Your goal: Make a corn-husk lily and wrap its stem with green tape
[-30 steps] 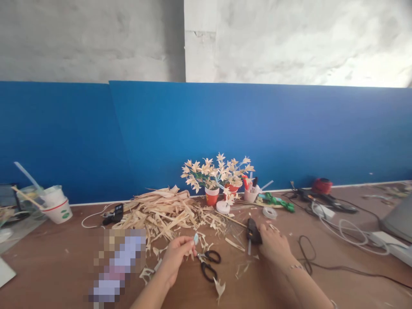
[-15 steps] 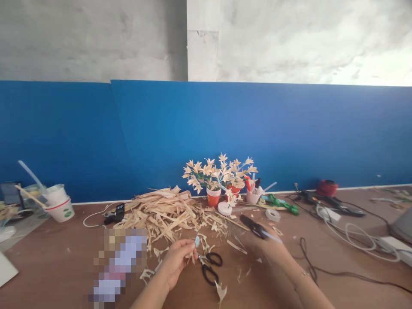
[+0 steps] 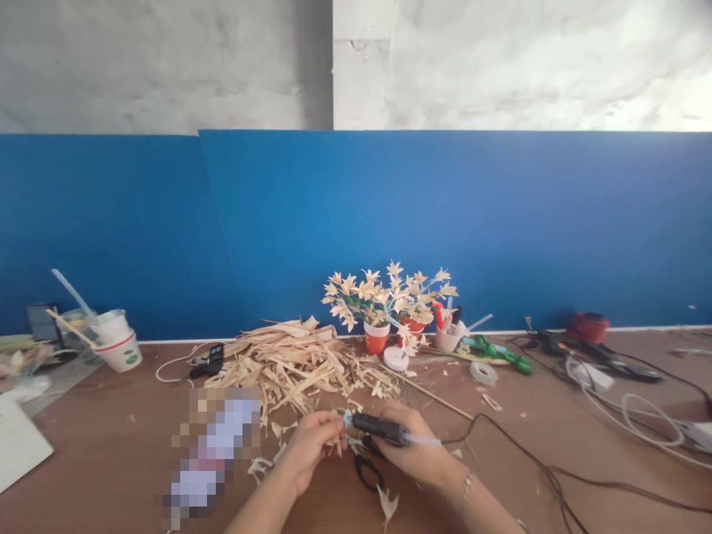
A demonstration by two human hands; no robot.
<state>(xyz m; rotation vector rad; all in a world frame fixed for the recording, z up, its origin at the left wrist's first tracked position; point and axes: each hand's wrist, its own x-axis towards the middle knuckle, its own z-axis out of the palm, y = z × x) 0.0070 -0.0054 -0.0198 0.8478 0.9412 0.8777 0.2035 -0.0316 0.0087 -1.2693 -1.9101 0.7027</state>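
My left hand [image 3: 312, 443] pinches a small husk flower with a light-blue tip [image 3: 348, 418]; its pale petals hang below my fingers. My right hand [image 3: 418, 451] is wrapped round a black glue gun [image 3: 379, 429], whose clear glue stick [image 3: 423, 440] pokes out at the back. The gun's nozzle points left and is at or close to the blue tip; whether they touch I cannot tell. Beneath the gun lie black-handled scissors [image 3: 367, 475], partly hidden by it and my right hand. A cut husk piece [image 3: 388, 506] rests near the scissors' handles.
A heap of dry husk strips [image 3: 294, 363] lies behind my hands. Husk flowers [image 3: 383, 293] stand in red cups [image 3: 377, 340] by the blue partition. Clear tape [image 3: 483, 373] sits to the right, where a black cord [image 3: 512, 445] trails. White cups [image 3: 121, 352] stand left.
My right hand has brought the glue gun left and toward me, up to the flower in my left hand. The gun now covers part of the scissors. The view has shifted slightly.
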